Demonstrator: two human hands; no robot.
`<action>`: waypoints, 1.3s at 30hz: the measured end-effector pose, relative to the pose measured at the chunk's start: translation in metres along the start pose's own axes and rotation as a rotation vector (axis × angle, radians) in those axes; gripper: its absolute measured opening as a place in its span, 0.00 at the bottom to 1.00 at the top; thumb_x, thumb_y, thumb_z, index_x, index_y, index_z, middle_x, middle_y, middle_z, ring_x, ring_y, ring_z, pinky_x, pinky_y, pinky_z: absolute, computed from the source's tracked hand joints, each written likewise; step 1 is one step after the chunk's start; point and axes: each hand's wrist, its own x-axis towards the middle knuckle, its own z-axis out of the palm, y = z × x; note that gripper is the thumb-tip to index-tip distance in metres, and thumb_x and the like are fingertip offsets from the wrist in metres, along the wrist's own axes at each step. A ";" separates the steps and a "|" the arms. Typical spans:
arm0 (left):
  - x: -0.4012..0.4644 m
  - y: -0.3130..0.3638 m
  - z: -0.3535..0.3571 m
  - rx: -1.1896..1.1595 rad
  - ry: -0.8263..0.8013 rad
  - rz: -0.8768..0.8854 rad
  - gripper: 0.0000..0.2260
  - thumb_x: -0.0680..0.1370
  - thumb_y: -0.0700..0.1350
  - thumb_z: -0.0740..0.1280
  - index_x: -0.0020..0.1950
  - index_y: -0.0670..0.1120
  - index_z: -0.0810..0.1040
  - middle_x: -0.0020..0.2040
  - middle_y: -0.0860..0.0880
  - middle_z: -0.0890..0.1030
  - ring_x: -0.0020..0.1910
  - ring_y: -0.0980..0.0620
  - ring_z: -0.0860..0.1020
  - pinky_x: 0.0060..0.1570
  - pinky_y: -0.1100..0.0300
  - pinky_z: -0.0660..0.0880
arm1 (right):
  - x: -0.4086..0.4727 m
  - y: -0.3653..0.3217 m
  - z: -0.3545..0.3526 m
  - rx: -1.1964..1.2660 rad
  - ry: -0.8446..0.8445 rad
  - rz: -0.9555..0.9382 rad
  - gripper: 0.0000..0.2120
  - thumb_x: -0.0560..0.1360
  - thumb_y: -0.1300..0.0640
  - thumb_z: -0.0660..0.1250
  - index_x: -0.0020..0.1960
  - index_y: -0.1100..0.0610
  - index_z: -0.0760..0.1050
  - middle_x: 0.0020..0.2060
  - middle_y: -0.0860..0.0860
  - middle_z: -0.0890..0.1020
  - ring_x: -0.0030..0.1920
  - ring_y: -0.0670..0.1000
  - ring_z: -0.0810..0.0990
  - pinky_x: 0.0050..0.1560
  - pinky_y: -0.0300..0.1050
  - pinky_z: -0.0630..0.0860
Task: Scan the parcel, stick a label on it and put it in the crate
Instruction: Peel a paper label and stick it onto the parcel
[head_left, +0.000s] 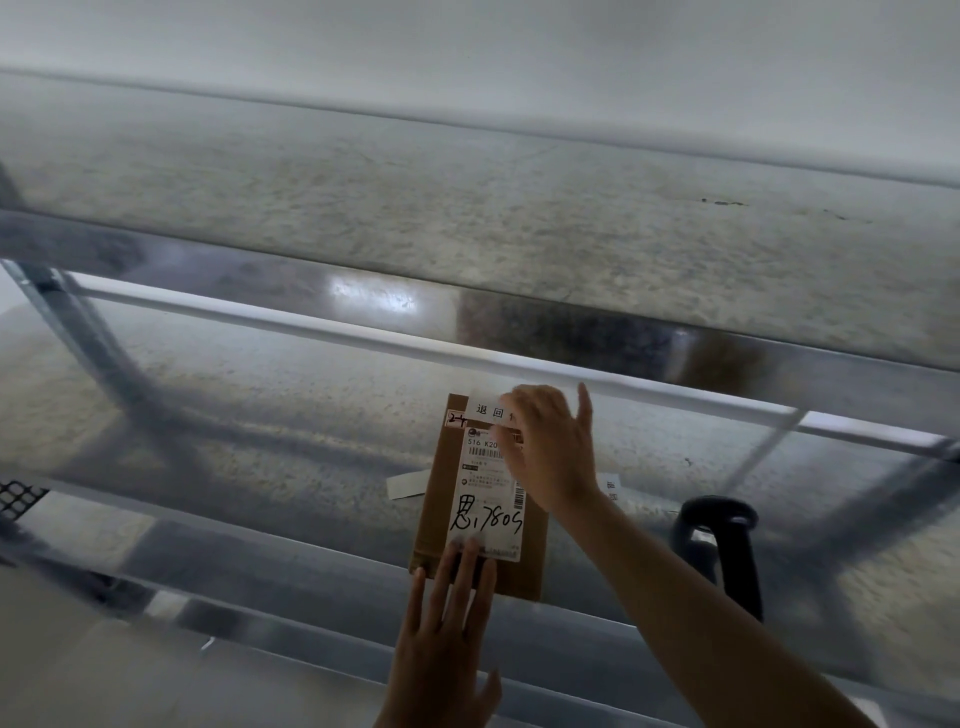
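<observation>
Left hand (441, 639) flat, fingers spread, pins parcel (480, 499) to table (260, 457) — right hand (550, 447) pinches label (491, 410) onto top edge — steadying for a square stick

Parcel-sorting workspace: labelled cardboard parcel (480, 499) at lower centre, glass desk (260, 415) on metal frame, handheld scanner (719, 545) lower right.

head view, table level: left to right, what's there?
Black mesh corner → loose white label strip → cardboard parcel with the left hand pressing its near end → right hand holding a white label at the parcel's far end → black scanner.
</observation>
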 end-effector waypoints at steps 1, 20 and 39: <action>-0.001 0.000 0.001 -0.002 0.002 0.001 0.47 0.57 0.65 0.66 0.72 0.46 0.61 0.77 0.45 0.45 0.70 0.43 0.60 0.66 0.42 0.63 | -0.001 -0.003 0.001 -0.002 -0.077 -0.078 0.18 0.75 0.45 0.60 0.60 0.51 0.75 0.60 0.49 0.79 0.63 0.51 0.76 0.71 0.67 0.55; -0.003 -0.001 -0.005 0.013 -0.043 0.015 0.46 0.56 0.65 0.64 0.70 0.45 0.64 0.77 0.44 0.45 0.70 0.42 0.61 0.67 0.46 0.54 | -0.034 0.018 0.004 0.201 -0.299 0.108 0.30 0.76 0.35 0.39 0.75 0.43 0.43 0.77 0.49 0.44 0.76 0.53 0.43 0.74 0.60 0.41; 0.044 -0.023 -0.040 0.074 -0.106 0.127 0.37 0.63 0.61 0.66 0.69 0.48 0.66 0.68 0.46 0.73 0.67 0.47 0.69 0.66 0.46 0.64 | -0.062 0.003 0.019 1.291 -0.384 0.853 0.17 0.76 0.58 0.65 0.62 0.54 0.65 0.59 0.59 0.79 0.52 0.55 0.81 0.49 0.48 0.81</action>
